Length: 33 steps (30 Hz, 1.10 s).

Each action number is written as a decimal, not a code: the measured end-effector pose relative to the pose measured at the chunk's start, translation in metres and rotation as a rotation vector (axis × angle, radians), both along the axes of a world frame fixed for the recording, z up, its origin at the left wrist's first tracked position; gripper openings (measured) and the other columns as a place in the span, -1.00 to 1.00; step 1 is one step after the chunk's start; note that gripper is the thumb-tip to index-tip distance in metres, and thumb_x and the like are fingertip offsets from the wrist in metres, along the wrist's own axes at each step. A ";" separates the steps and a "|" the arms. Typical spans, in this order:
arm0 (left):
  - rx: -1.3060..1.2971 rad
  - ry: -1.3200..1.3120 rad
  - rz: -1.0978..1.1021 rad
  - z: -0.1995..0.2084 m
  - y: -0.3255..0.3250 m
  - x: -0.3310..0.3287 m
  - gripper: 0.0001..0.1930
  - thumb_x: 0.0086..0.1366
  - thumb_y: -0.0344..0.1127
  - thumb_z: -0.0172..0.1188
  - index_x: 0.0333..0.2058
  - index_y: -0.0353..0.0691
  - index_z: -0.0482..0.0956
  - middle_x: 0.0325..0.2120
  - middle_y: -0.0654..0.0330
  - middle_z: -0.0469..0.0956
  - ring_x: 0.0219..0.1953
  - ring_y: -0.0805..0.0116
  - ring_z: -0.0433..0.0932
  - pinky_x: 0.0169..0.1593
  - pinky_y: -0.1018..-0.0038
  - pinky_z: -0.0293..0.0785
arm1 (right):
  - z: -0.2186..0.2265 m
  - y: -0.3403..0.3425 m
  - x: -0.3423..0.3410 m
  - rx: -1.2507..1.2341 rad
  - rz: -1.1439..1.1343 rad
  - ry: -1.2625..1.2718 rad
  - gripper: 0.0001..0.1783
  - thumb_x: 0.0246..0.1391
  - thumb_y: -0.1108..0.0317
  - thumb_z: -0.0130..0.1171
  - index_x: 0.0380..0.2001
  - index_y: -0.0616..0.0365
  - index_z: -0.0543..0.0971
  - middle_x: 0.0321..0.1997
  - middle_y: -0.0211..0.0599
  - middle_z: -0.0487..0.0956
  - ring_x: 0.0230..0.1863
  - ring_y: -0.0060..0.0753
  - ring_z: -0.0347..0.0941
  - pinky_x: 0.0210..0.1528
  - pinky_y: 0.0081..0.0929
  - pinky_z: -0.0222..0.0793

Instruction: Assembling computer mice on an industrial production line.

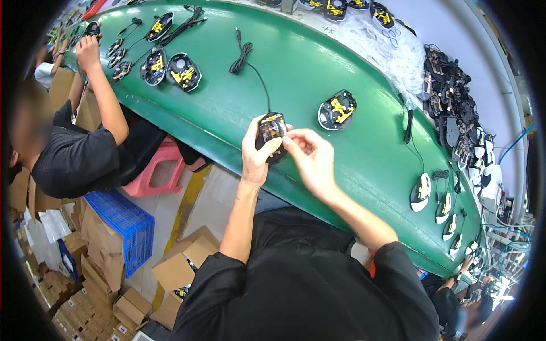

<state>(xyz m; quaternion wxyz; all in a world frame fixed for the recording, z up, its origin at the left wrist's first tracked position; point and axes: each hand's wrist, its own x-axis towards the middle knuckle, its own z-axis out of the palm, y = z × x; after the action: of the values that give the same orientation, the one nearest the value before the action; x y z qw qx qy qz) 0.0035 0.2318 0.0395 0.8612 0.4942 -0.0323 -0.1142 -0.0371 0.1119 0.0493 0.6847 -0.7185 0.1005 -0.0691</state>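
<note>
My left hand [253, 157] is wrapped around an opened computer mouse [272, 127] with yellow parts and a circuit board showing inside, held over the near edge of the green bench. A thin cable [242, 58] runs from its far end to a tied bundle lying on the bench. My right hand [316, 162] meets the mouse's right side, thumb and forefinger pinched together; whatever is between them is too small to make out. Farther right lies an open mouse shell [338, 110] with yellow parts, touched by neither hand.
On the green bench [301, 62], several opened mice [183, 72] lie left and white-sided mice [420, 192] lie right. Clear plastic bags [392, 54] and a pile of dark mouse parts [449, 94] line the far side. A co-worker [79, 148] sits left, near a blue crate [138, 230].
</note>
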 end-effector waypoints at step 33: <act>-0.218 0.184 -0.044 -0.003 -0.004 0.019 -0.58 0.13 -0.54 0.22 -0.02 -0.37 0.34 -0.17 -0.10 0.53 -0.14 0.08 0.60 -0.06 0.16 0.62 | 0.025 -0.221 0.192 -1.475 -0.256 -0.343 -0.77 0.04 0.29 0.14 -0.45 0.25 0.63 -0.45 0.00 0.62 -0.37 0.02 0.59 -0.29 -0.24 0.48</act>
<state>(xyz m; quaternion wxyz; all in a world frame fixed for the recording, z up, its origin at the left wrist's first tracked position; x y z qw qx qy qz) 0.0225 0.2279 0.0367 0.9063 0.3845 0.0236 -0.1737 0.1545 -0.1091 0.0739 0.0210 -0.9513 0.0029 -0.3074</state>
